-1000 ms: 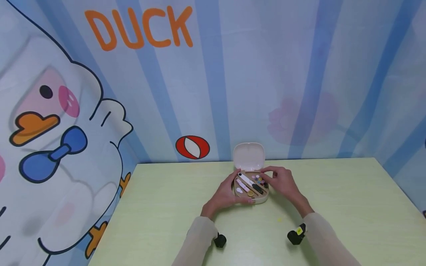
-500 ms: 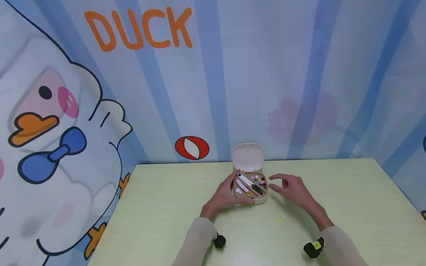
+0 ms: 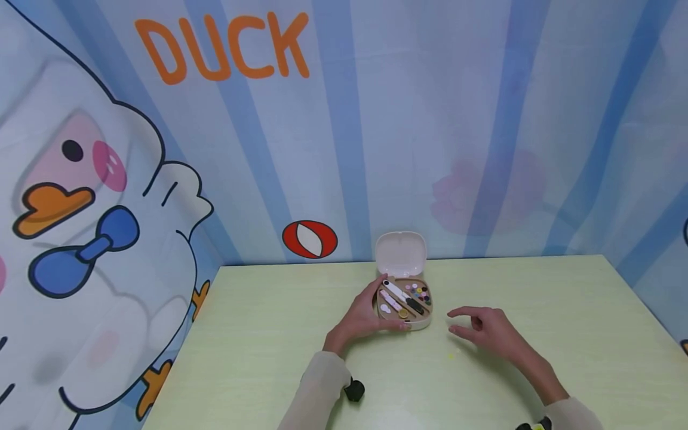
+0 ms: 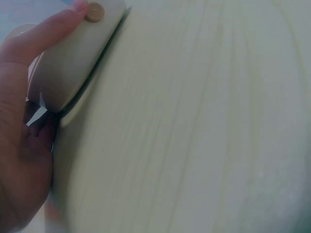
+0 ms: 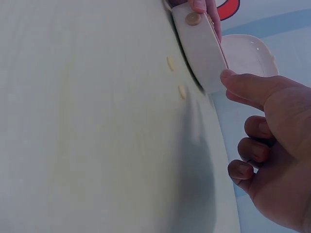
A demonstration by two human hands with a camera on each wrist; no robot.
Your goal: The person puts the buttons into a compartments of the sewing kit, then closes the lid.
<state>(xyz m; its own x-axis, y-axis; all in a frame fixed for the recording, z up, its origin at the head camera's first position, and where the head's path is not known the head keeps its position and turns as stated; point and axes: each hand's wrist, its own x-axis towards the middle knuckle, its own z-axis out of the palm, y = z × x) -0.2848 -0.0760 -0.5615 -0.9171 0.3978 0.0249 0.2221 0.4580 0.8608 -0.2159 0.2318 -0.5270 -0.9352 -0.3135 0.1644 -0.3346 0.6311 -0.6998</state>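
In the head view a small pale sewing kit box (image 3: 421,325) stands on the table with its lid (image 3: 401,254) raised at the back. My left hand (image 3: 359,313) holds it, thumb along the front wall and fingers around its left side. Inside lie a white tool with a black end (image 3: 403,296), a pink stick (image 3: 390,300), small white pieces (image 3: 384,309), a round gold piece (image 3: 403,313) and several coloured dots (image 3: 418,291). My right hand (image 3: 491,331) hovers to the box's right, index finger and thumb apart, the other fingers curled, nothing visible between them.
Two small yellowish bits (image 5: 170,63) lie on the pale table (image 3: 269,334) in front of the box. A blue striped backdrop (image 3: 398,119) with a duck print rises behind the table's back edge.
My right hand has let go of the box's right back rim and moved away to the right and toward the front. My left hand and the box stay in place.
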